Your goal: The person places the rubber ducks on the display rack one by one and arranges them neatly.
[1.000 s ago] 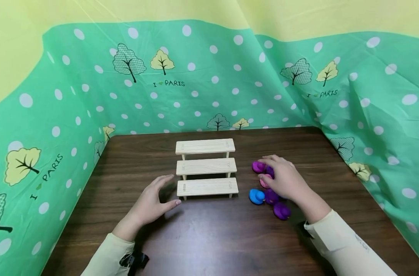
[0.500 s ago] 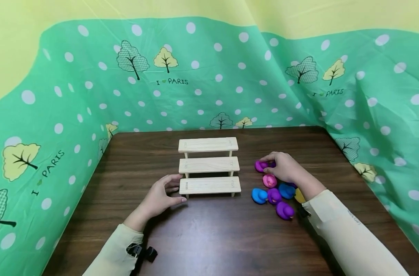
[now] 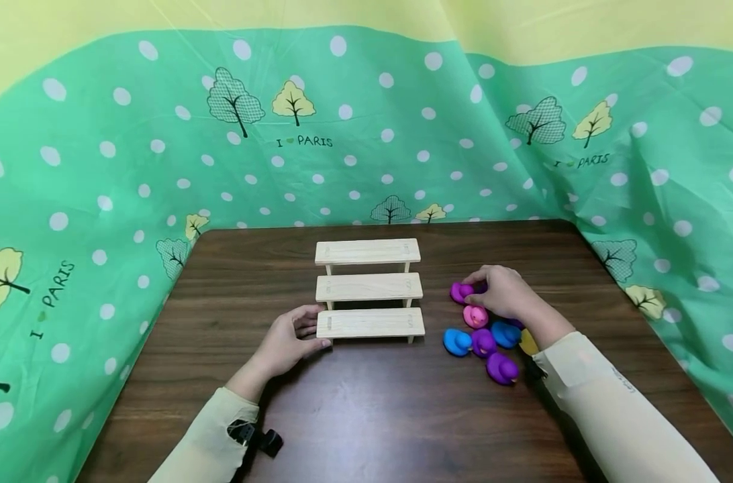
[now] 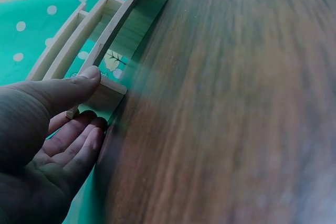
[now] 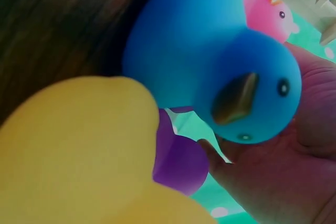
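Observation:
A three-tier wooden stand [image 3: 369, 288] is in the middle of the dark table. My left hand [image 3: 289, 342] holds the left end of its lowest tier; in the left wrist view the thumb lies along the front edge, with fingers behind it. To the right of the stand my right hand [image 3: 504, 293] pinches a magenta rubber duck [image 3: 460, 292] between thumb and fingers. Just in front of that hand sits a pink duck [image 3: 475, 316]. In the right wrist view a blue duck [image 5: 178, 40] and a yellow duck [image 5: 79, 145] hide much of the hand.
More rubber ducks cluster at the right: a blue one [image 3: 457, 342], a purple one [image 3: 483, 343] and another purple one [image 3: 502, 369] nearest the front. A green and yellow cloth [image 3: 342, 134] with trees and dots surrounds the table's back and sides.
My left hand has moved right and closed in on the stand's left end. The right hand has settled its fingers on the magenta duck. The head view has shifted slightly.

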`<state>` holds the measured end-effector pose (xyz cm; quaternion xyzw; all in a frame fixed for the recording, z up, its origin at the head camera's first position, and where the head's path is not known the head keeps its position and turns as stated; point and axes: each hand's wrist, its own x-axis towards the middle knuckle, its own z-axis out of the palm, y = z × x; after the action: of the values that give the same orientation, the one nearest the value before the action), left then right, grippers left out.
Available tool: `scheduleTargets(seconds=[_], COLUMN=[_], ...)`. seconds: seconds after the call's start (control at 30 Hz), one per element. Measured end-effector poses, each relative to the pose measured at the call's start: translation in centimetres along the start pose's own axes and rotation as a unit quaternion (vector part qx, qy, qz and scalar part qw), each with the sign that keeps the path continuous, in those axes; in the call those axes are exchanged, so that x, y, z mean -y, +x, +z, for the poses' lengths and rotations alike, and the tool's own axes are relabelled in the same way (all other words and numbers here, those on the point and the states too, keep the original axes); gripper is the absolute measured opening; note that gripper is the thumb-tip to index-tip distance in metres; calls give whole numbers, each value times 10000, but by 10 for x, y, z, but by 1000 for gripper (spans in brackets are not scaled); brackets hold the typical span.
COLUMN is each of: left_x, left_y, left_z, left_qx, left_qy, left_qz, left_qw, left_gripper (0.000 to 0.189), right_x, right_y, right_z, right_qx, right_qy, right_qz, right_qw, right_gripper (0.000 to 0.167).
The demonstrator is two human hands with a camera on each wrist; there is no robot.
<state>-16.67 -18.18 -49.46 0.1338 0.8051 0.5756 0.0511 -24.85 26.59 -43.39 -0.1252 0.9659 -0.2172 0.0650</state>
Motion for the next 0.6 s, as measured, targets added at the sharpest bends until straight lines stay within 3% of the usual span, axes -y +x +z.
scheduleTargets(seconds=[0.13,0.3,0.47,0.6], left_x=[3,4,5,7], left_y=[1,-1,-1,-1], left_z=[1,3,5,4], left_qx=[20,32,3,5], left_qy=[61,92,147,77], left_qz=[9,11,-26,-60], left_qw=[10000,10000,9999,10000], left_gripper=[60,60,60,60], right_x=[-2,4,24,48], right_y=[2,2,2,8], right_z=[2,-2,-14,-24], right_qx=[-186,-551,-1146,-1385], right_qy=[20,429,984,1336], right_qz=[-98,-89,-377,-560], right_qw=[9998,9975,9878,9797], right_gripper=[29,24,32,37])
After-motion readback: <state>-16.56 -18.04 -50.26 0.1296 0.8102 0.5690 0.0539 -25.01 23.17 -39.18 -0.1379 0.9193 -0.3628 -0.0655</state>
